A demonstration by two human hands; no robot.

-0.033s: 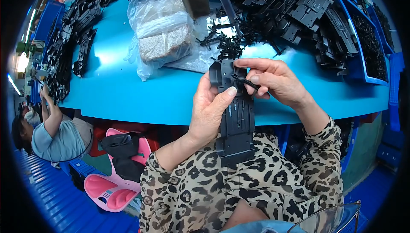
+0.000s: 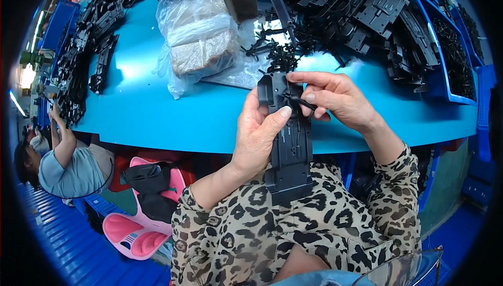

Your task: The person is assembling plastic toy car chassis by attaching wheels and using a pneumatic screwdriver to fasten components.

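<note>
My left hand (image 2: 251, 134) is clamped on the long black plastic part (image 2: 291, 147), thumb pressed on its upper face, fingers round the far side, probably to keep it steady and face-up. Part sits in front of my chest, upper end over the table edge, lower end above my lap; can't tell if it rests there. My right hand (image 2: 338, 100) pinches a small black forked piece (image 2: 306, 103) between thumb and fingers, its tip at the part's upper half; index finger reaches to the part's top edge, likely for bracing. Small pieces (image 2: 281, 55) lie heaped just beyond, seemingly for short reach. Table (image 2: 141, 116) is smooth, glossy blue; on it, a plastic-wrapped block (image 2: 201, 47), larger black parts (image 2: 385, 11) piled right beside a blue bin (image 2: 461, 99), more black mouldings (image 2: 105, 13) left. Around: pink chair (image 2: 139, 228), co-worker (image 2: 78, 173) at left, blue ribbed floor (image 2: 68, 244).
</note>
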